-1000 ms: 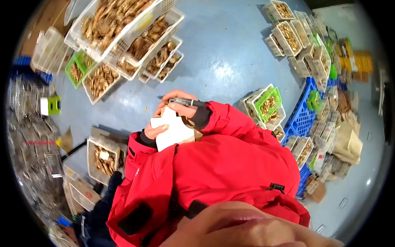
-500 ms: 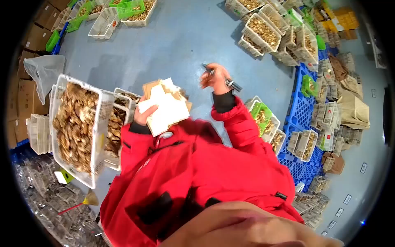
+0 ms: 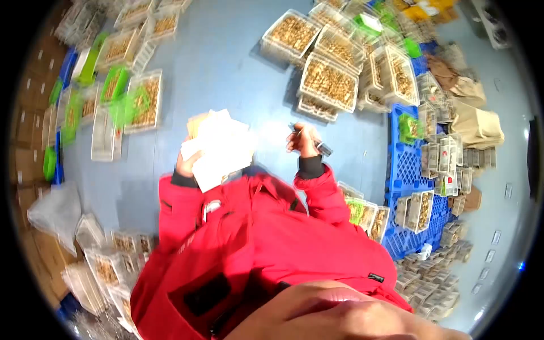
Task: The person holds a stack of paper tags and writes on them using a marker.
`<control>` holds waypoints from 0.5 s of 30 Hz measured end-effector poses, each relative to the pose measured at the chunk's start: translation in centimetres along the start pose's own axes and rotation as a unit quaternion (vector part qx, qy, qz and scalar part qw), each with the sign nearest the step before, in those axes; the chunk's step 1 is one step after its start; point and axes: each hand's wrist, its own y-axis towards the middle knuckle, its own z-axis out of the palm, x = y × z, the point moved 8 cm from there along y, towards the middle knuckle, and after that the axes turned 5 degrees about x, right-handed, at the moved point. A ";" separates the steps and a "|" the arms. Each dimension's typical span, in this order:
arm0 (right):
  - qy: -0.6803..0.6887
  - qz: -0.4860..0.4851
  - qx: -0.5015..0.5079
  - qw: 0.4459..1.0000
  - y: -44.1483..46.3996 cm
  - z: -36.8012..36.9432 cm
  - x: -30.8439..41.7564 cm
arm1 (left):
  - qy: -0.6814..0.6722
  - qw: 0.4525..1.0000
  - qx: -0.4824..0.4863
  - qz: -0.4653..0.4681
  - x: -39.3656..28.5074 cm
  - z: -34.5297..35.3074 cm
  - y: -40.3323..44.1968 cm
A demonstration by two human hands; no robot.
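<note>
My left hand (image 3: 186, 164) is closed around the edge of a fanned stack of paper cards (image 3: 221, 148), white on top with tan ones showing behind. Glare washes out whatever is on the cards. To the right and apart from them, my right hand (image 3: 306, 140) curls its fingers around a dark pen (image 3: 324, 148), whose end sticks out past the hand. Both hands are in front of my red jacket, above the blue-grey floor.
Ahead right stand stacked white crates (image 3: 328, 82) of brown, mushroom-like pieces. More crates (image 3: 143, 102) and green baskets (image 3: 115, 84) stand ahead left. Blue pallets (image 3: 411, 170) with crates line the right side. Cardboard boxes (image 3: 28, 124) and a clear plastic bag (image 3: 55, 212) are at left.
The view has turned and moved forward; the large full crate at my left has dropped back out of its former place. Both hands keep hold of the cards and the pen.
</note>
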 end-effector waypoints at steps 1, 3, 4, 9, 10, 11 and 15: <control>-0.024 -0.041 -0.028 0.998 2.9 1.2 2.0 | -0.007 0.999 -0.036 0.000 -1.2 -0.4 2.7; -0.006 -0.031 0.010 0.999 10.3 3.9 4.0 | -0.019 0.993 -0.109 -0.031 -2.9 -3.0 6.6; -0.015 -0.051 0.042 0.998 13.4 5.8 5.5 | -0.026 0.988 -0.142 -0.058 -3.2 -5.2 8.4; -0.048 -0.084 0.141 0.985 31.2 15.3 13.8 | -0.164 0.973 -0.160 0.018 -10.5 -12.1 19.8; -0.049 -0.104 0.146 0.983 35.2 16.2 15.5 | -0.172 0.972 -0.160 0.018 -12.1 -13.2 22.4; -0.047 -0.119 0.137 0.982 39.2 16.7 17.2 | -0.159 0.975 -0.155 0.027 -13.7 -15.2 25.3; 0.018 -0.133 0.044 0.990 52.6 16.5 25.5 | -0.205 0.977 -0.054 0.007 -18.5 -20.3 41.0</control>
